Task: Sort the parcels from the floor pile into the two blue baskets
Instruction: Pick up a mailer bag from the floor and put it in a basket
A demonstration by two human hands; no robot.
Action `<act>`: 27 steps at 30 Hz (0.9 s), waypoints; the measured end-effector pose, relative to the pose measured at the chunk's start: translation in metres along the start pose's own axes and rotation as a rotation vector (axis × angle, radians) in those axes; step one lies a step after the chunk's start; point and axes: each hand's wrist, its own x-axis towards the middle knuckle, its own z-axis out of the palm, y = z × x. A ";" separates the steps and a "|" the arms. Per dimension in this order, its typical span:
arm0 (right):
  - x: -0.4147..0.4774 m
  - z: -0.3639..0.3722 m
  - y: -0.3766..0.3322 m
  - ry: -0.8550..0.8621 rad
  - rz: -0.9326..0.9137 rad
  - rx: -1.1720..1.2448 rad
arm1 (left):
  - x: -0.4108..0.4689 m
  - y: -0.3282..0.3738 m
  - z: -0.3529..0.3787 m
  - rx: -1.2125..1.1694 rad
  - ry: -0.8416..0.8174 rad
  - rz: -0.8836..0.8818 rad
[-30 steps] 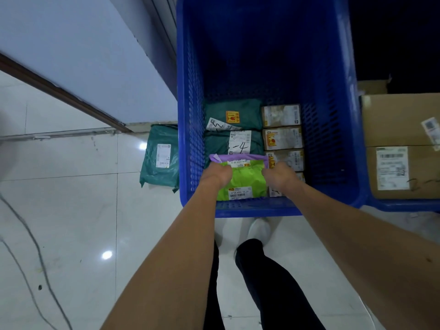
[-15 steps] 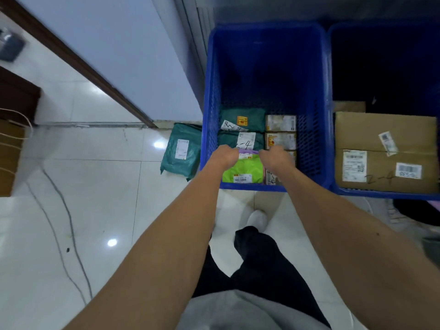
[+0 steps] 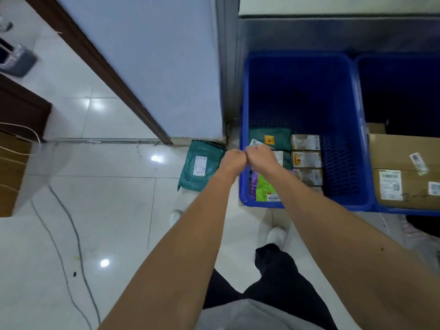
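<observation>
Holding our two fists together over the near left corner of the left blue plastic mesh basket (image 3: 342, 163).
Our left hand (image 3: 232, 160) and right hand (image 3: 260, 158) are curled with knuckles touching, and we see nothing gripped in either. Inside that basket, the lime-green and purple plastic mailer (image 3: 263, 186) lies against the near wall, with dark green mailers (image 3: 270, 139) beyond it and small cardboard boxes (image 3: 306, 159) alongside. A teal plastic mailer (image 3: 202, 165) lies just outside its left wall. The second blue basket (image 3: 404, 91) on its right holds a large cardboard carton (image 3: 404, 151).
</observation>
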 end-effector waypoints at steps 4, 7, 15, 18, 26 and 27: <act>-0.003 0.082 -0.031 -0.019 0.072 0.089 | 0.030 -0.037 -0.092 0.085 0.041 -0.020; -0.008 0.139 -0.043 -0.060 0.220 0.332 | 0.054 -0.070 -0.161 0.175 0.056 -0.075; 0.040 0.228 0.001 -0.071 0.385 0.351 | 0.130 -0.151 -0.261 0.404 0.080 -0.127; 0.082 0.245 0.023 -0.028 0.412 0.372 | 0.177 -0.190 -0.267 0.447 0.048 -0.151; 0.235 0.322 0.105 -0.007 0.487 0.261 | 0.330 -0.306 -0.248 0.526 -0.022 -0.221; 0.254 0.333 0.118 -0.011 0.487 0.235 | 0.350 -0.318 -0.244 0.526 -0.033 -0.217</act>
